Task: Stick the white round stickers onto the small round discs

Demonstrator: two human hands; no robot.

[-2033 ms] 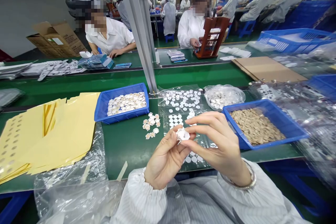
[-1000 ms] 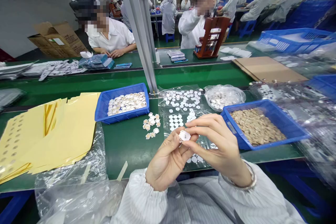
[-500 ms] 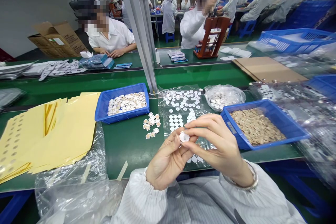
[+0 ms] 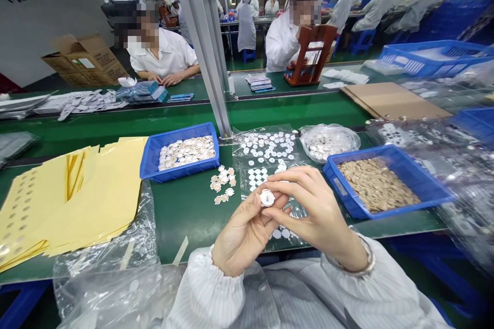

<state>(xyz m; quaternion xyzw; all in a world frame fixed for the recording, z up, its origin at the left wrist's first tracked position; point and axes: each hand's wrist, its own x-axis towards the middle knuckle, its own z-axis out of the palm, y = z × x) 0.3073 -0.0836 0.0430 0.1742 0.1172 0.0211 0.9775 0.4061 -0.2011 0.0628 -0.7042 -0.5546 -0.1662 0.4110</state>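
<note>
A small round white disc (image 4: 267, 198) with a dark mark at its centre is held up above the bench. My left hand (image 4: 241, 234) pinches its left edge between thumb and fingers. From the other side, my right hand (image 4: 314, 216) has its thumb and fingertips at the disc's lower and upper edges. Behind my hands, white round stickers (image 4: 258, 176) lie in rows on a clear plastic sheet. Left of them is a loose group of white-rimmed tan discs (image 4: 223, 179) on the green bench.
A blue tray (image 4: 150, 162) of white-and-tan discs stands back left, and another blue tray (image 4: 432, 196) holds many tan discs at right. Yellow sheets (image 4: 111, 185) cover the left side. A clear bag (image 4: 330, 143) sits behind. A metal post (image 4: 204, 41) rises ahead; co-workers sit across the bench.
The disc has shifted slightly left and up, and its face with the dark mark shows more squarely. Both hands moved a little left with it. A co-worker opposite lowered a hand.
</note>
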